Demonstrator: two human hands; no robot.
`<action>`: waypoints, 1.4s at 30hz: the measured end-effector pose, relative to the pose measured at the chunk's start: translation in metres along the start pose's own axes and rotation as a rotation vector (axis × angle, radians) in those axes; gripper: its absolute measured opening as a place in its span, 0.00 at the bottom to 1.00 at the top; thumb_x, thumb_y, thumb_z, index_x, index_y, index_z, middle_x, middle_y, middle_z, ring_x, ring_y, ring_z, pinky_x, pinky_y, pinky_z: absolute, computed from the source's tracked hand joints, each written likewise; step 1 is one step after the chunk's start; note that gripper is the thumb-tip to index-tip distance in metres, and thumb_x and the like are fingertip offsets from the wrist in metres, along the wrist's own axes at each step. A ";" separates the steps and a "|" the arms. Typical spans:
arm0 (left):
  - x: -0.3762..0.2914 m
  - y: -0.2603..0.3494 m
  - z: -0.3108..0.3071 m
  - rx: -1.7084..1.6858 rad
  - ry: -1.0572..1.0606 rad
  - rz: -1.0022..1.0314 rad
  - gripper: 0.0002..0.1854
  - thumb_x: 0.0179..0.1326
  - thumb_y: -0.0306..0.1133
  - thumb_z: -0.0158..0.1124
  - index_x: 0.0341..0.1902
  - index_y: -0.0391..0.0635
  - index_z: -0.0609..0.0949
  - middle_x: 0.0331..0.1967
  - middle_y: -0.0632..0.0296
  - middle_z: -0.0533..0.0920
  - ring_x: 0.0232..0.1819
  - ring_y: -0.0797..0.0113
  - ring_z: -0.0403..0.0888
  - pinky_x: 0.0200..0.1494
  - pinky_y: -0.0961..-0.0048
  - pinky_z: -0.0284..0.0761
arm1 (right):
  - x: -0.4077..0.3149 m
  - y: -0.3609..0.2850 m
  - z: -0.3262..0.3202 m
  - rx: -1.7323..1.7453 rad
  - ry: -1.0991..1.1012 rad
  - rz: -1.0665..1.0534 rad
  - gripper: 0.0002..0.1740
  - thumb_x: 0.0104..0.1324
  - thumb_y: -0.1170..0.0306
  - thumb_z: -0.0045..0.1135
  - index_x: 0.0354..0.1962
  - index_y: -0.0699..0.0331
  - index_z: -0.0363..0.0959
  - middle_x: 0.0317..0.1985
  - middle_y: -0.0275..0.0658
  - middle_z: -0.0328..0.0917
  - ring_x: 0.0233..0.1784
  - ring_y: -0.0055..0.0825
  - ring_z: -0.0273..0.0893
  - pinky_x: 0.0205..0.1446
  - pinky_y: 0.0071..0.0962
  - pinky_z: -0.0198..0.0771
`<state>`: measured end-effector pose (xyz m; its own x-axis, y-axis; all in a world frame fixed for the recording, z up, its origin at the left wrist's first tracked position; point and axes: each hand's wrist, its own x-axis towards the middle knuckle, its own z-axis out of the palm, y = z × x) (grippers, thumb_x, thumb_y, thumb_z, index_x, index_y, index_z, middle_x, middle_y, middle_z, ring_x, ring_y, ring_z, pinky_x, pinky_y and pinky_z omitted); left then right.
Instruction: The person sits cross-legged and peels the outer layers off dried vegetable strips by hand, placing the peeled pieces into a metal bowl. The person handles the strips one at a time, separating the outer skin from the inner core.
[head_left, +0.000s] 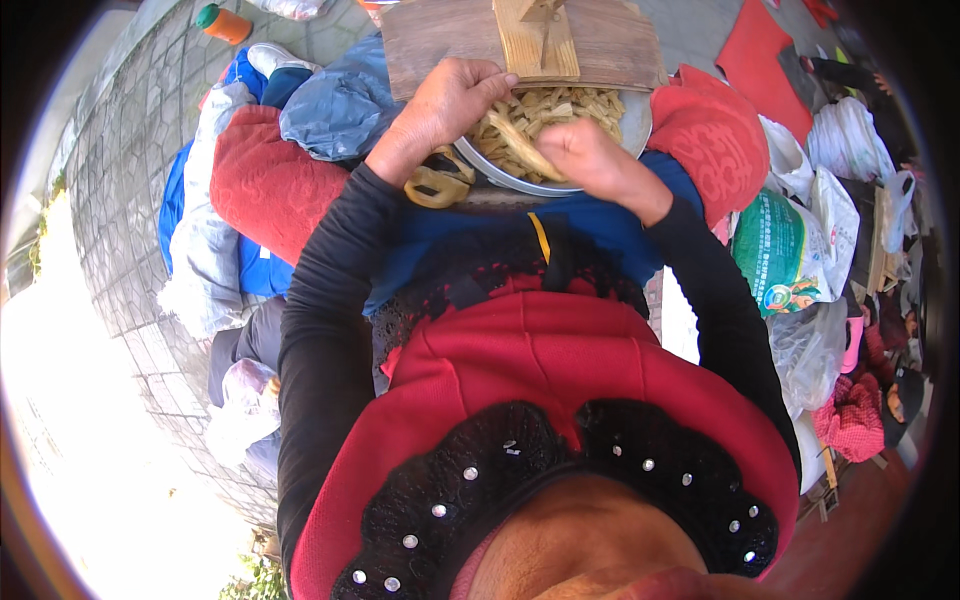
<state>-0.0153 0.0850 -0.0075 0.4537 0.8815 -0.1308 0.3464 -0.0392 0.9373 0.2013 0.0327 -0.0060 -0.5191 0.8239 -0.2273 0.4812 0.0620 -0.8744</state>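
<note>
A light metal basin (637, 124) full of short, pale yellow dried plant pieces (574, 105) sits before me at my lap. My right hand (596, 157), slightly blurred, is closed around a longer yellow strip (517, 142) slanting over the basin. My left hand (465, 94) is above the basin's left rim, thumb and fingers pinched together near the strip's upper end. Whether they grip it is hidden. Just beyond lies a wooden board (442, 45) across the basin's far side, with a narrower pale plank (532, 41) and a wooden block (540, 9) on it.
A blue-grey plastic bag (341, 97) and a yellow-brown looped object (439, 180) lie left of the basin. Red cloth (277, 172) covers my knees. At right stands a green-and-white sack (784, 247) bearing writing. An orange bottle (225, 26) with a green lid is at far left.
</note>
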 end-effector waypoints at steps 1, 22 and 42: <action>-0.002 0.000 0.004 -0.088 -0.002 0.022 0.20 0.72 0.44 0.55 0.32 0.41 0.84 0.17 0.73 0.73 0.20 0.82 0.65 0.24 0.81 0.63 | -0.012 -0.019 0.010 0.181 -0.114 0.024 0.19 0.70 0.61 0.56 0.27 0.68 0.78 0.17 0.32 0.71 0.19 0.21 0.66 0.27 0.26 0.65; -0.021 -0.008 0.053 -0.387 -0.011 -0.064 0.11 0.67 0.33 0.61 0.49 0.41 0.80 0.21 0.69 0.76 0.23 0.80 0.72 0.22 0.80 0.65 | 0.011 -0.008 0.010 -0.398 0.724 -0.168 0.09 0.68 0.63 0.56 0.35 0.58 0.79 0.24 0.45 0.77 0.28 0.42 0.78 0.30 0.34 0.70; -0.050 0.008 0.056 0.231 0.241 0.274 0.18 0.59 0.33 0.63 0.52 0.41 0.79 0.44 0.48 0.81 0.45 0.47 0.80 0.45 0.60 0.77 | 0.005 0.026 0.051 1.054 0.403 0.112 0.11 0.67 0.77 0.49 0.41 0.69 0.80 0.56 0.38 0.73 0.56 0.31 0.74 0.62 0.29 0.67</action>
<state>0.0104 0.0146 -0.0116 0.3589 0.9076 0.2178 0.4272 -0.3672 0.8263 0.1747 0.0095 -0.0516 -0.1533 0.9282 -0.3390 -0.4233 -0.3717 -0.8262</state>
